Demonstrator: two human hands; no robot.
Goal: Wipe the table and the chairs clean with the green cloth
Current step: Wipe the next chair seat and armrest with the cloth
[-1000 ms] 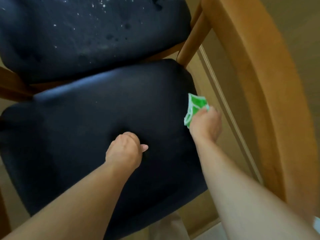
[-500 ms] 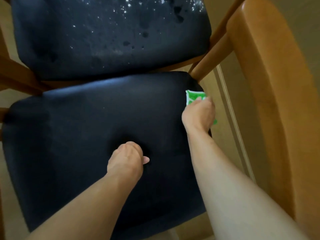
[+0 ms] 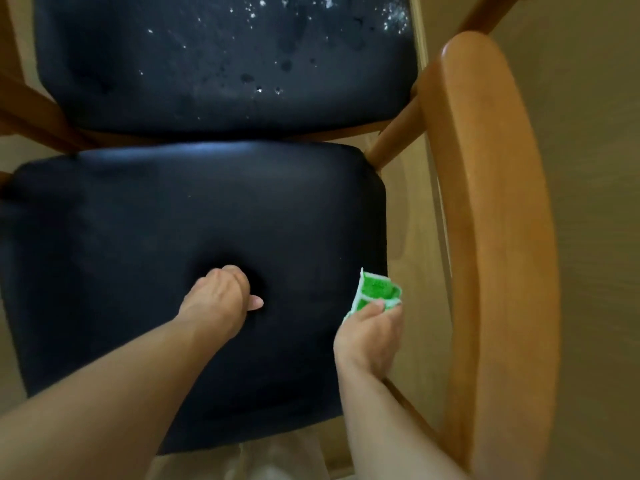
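Green cloth (image 3: 375, 293) is pinched at its lower end by the right hand (image 3: 369, 336) at the right edge of the near dark seat (image 3: 138, 237), and its long axis points up and away from the person. It looks soft, light and limp, so a bunched hold seems best. The left hand (image 3: 218, 303) presses the seat with curled fingers holding nothing; farther off, another seat (image 3: 207, 64) shows white specks.
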